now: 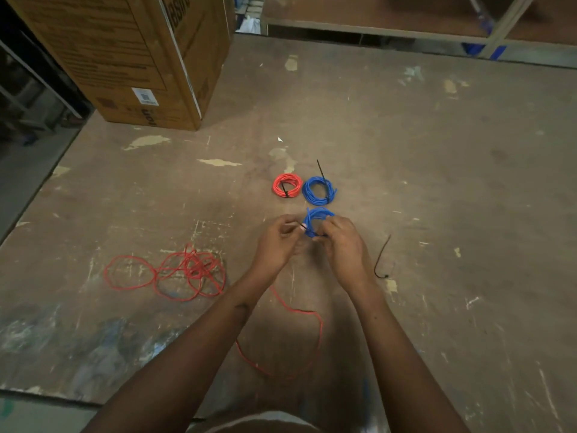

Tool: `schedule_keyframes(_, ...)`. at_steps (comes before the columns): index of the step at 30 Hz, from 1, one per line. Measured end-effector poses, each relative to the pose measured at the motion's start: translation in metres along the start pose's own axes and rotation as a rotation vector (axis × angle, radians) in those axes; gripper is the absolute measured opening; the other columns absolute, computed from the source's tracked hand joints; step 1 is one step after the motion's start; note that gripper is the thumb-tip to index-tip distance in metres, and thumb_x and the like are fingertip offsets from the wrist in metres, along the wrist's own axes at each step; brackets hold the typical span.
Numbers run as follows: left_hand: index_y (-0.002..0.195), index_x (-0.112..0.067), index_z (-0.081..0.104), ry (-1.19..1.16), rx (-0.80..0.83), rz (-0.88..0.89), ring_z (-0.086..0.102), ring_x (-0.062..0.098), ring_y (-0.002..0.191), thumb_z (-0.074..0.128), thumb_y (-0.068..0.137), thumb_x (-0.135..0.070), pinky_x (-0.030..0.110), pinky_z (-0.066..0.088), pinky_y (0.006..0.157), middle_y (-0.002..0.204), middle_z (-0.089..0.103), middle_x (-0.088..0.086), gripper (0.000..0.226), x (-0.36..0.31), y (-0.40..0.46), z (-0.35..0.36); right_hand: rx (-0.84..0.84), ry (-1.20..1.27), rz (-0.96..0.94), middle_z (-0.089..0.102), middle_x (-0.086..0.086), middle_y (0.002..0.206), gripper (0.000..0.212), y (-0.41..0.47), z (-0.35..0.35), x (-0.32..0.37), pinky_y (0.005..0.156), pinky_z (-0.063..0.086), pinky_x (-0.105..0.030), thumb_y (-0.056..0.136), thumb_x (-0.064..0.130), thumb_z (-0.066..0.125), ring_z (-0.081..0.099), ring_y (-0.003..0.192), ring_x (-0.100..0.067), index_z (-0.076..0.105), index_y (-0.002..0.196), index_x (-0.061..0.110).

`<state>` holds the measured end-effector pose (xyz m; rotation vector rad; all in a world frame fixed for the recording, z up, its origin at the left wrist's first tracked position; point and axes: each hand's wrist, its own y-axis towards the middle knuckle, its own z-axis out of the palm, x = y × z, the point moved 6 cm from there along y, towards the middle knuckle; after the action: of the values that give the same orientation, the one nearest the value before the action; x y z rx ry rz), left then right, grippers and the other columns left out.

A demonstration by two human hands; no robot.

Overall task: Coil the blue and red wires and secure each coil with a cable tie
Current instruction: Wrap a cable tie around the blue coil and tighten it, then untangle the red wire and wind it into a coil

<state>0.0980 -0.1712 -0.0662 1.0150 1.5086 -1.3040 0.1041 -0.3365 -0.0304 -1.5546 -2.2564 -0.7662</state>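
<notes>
A blue wire coil (317,217) is held just above the worn wooden floor between both hands. My right hand (342,242) grips its near side. My left hand (279,240) pinches the end of a black cable tie (303,227) that goes round the coil. Beyond them lie a tied red coil (287,185) and a tied blue coil (319,190), each with a black tie on it. A loose red wire (184,271) sprawls in tangled loops at the left and trails under my forearms. A spare black cable tie (381,260) lies right of my right hand.
A large cardboard box (134,54) stands at the back left. A metal shelf frame (406,31) runs along the back right. The board's edge (46,185) drops off at the left.
</notes>
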Motion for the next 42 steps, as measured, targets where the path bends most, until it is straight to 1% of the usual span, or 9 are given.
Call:
schedule_keyframes(7,0.112,-0.023,0.075,-0.005,-0.149,0.034,0.08,0.018,0.09,0.081,0.095,-0.031,0.04,0.065,0.081,0.101,0.081,0.002,0.02,0.012,0.041,-0.003,-0.046,-0.022,-0.073,0.071,-0.009,0.121,0.016,0.018,0.032,-0.004,0.091,0.054,-0.036,0.09,0.004,0.074,0.061,0.114,-0.026,0.073,0.106,0.008)
schedule_keyframes(11,0.117,-0.012,0.079,0.28,-0.213,0.157,0.072,-0.012,0.087,0.077,0.096,-0.017,0.012,0.055,0.081,0.103,0.078,-0.009,0.021,0.014,0.053,-0.015,-0.012,-0.02,-0.03,0.07,-0.01,0.119,0.014,0.028,0.06,-0.013,0.09,0.056,-0.039,0.091,0.006,0.076,0.058,0.116,-0.022,0.072,0.104,0.008)
schedule_keyframes(13,0.114,-0.01,0.08,0.338,-0.207,0.173,0.074,-0.006,0.091,0.076,0.096,-0.012,0.019,0.057,0.086,0.105,0.079,-0.005,0.019,0.018,0.062,-0.019,0.005,0.019,0.057,0.07,-0.012,0.124,0.015,0.03,0.071,-0.021,0.094,0.056,-0.041,0.092,0.009,0.078,0.059,0.121,-0.024,0.072,0.105,0.008)
schedule_keyframes(16,0.109,-0.011,0.078,0.37,-0.217,0.152,0.075,0.003,0.095,0.074,0.094,-0.017,0.029,0.06,0.092,0.105,0.08,-0.003,0.017,0.027,0.07,-0.024,0.024,0.077,0.122,0.067,-0.013,0.138,0.025,0.03,0.079,-0.025,0.107,0.053,-0.041,0.096,0.015,0.076,0.059,0.133,-0.028,0.071,0.12,0.008)
schedule_keyframes(23,0.129,-0.007,0.07,0.366,-0.209,0.163,0.065,-0.021,0.09,0.072,0.1,-0.01,0.004,0.048,0.086,0.113,0.074,-0.006,0.029,0.028,0.046,-0.037,-0.043,0.1,0.068,0.06,-0.012,0.151,0.056,0.018,0.065,-0.011,0.125,0.039,-0.047,0.094,0.01,0.078,0.043,0.153,-0.03,0.06,0.146,0.004)
schedule_keyframes(26,0.132,-0.009,0.068,0.386,-0.168,0.208,0.068,-0.016,0.097,0.07,0.1,-0.009,0.013,0.054,0.094,0.117,0.076,-0.005,0.031,0.027,0.022,-0.044,-0.074,0.098,0.132,0.059,-0.013,0.15,0.055,0.002,0.058,0.001,0.126,0.036,-0.042,0.097,0.015,0.076,0.043,0.151,-0.031,0.058,0.148,0.005)
schedule_keyframes(31,0.13,-0.015,0.069,0.416,-0.053,0.29,0.072,0.001,0.109,0.066,0.102,-0.008,0.03,0.057,0.101,0.122,0.076,-0.005,0.029,0.022,-0.024,-0.06,-0.001,0.146,0.205,0.065,-0.008,0.13,0.041,-0.029,0.058,0.032,0.11,0.048,-0.046,0.096,0.018,0.07,0.059,0.124,-0.028,0.064,0.136,0.013)
schedule_keyframes(37,0.123,-0.017,0.074,0.491,-0.082,0.378,0.071,-0.002,0.104,0.066,0.097,-0.001,0.026,0.058,0.095,0.119,0.076,-0.009,0.032,0.021,-0.075,-0.095,0.141,0.29,0.158,0.074,-0.001,0.119,0.029,-0.062,0.073,0.085,0.098,0.057,-0.042,0.099,0.022,0.064,0.069,0.111,-0.021,0.072,0.126,0.02)
schedule_keyframes(42,0.121,-0.015,0.074,0.604,-0.145,0.442,0.064,0.015,0.112,0.069,0.084,0.004,0.034,0.052,0.099,0.12,0.071,0.0,0.042,0.037,-0.111,-0.121,0.277,0.155,0.039,0.071,-0.007,0.129,0.048,-0.09,0.099,0.121,0.107,0.05,-0.041,0.094,0.024,0.069,0.065,0.121,-0.029,0.062,0.141,0.019)
